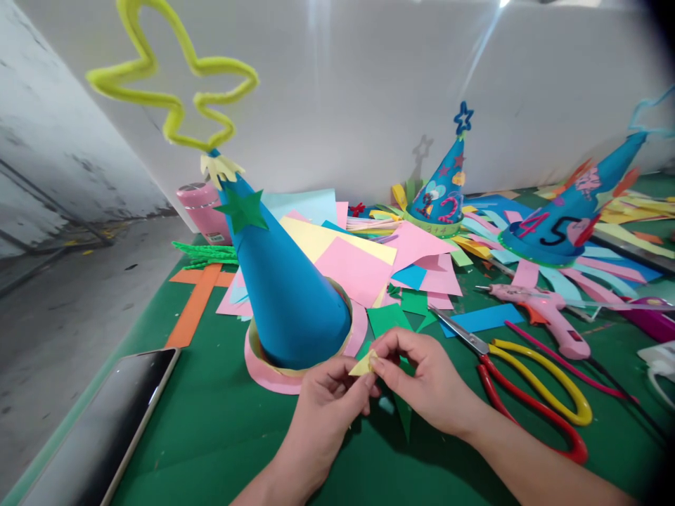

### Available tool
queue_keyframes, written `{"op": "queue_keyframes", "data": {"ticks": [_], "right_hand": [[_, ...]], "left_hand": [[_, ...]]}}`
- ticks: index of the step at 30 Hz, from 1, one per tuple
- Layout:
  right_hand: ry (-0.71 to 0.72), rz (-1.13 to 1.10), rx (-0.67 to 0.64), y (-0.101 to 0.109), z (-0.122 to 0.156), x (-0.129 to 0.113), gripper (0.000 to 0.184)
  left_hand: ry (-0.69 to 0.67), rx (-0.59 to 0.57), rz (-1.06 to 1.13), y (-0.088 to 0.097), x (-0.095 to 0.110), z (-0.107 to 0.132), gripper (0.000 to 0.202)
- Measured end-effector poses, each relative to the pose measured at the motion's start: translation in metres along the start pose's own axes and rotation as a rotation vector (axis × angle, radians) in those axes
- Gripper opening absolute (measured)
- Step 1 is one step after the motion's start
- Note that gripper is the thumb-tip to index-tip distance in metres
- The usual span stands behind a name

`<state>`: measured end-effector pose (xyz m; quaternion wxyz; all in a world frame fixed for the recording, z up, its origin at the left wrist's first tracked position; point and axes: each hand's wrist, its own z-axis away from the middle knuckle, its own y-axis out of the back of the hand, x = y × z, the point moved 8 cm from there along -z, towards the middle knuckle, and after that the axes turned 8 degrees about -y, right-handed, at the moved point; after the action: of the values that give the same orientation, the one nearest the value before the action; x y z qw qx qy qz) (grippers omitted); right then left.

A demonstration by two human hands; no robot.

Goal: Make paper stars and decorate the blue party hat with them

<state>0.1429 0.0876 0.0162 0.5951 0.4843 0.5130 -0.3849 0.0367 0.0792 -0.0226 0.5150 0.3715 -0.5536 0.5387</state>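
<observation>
A small yellow paper scrap [363, 365], roughly triangular, is held just above the counter [211, 436], in front of the near rim of a tall blue cone hat [287, 295]. Both hands have it. The left hand [328, 397] comes up from below and pinches its lower left edge, and the right hand [425, 379] meets it from the right, thumb and forefinger closed on the upper right corner. The fingers [387, 360] of both hands are drawn tight on the scrap, with no gap showing, and the fingertips of the two hands nearly touch. The scrap's long side runs about left to right between them, and neither hand is clearly nearer. The hat stands upright just beyond the hands, inside a loose pink paper band [268, 374]. It has a green star [243, 209] stuck near its tip and a yellow-green pipe-cleaner star [169, 77] on top. A green paper offcut [387, 320] lies under and behind the right hand. To the right are red-and-yellow scissors [532, 393], then a pink glue gun [543, 316]. Loose coloured sheets [353, 263] are spread behind the hat, and two finished hats [443, 193] stand farther back. A dark phone [105, 429] lies at the counter's near left edge.
</observation>
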Motion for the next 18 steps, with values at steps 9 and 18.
{"op": "queue_keyframes", "data": {"ticks": [9, 18], "right_hand": [[-0.005, 0.023, 0.013, 0.0009, 0.0000, -0.0020, 0.007], [-0.028, 0.076, 0.030, 0.0017, -0.0001, -0.0008, 0.007]], "left_hand": [[-0.038, 0.001, -0.083, 0.0019, 0.0018, 0.0020, 0.013], [-0.033, -0.010, -0.100, 0.0023, 0.0001, 0.0029, 0.014]]}}
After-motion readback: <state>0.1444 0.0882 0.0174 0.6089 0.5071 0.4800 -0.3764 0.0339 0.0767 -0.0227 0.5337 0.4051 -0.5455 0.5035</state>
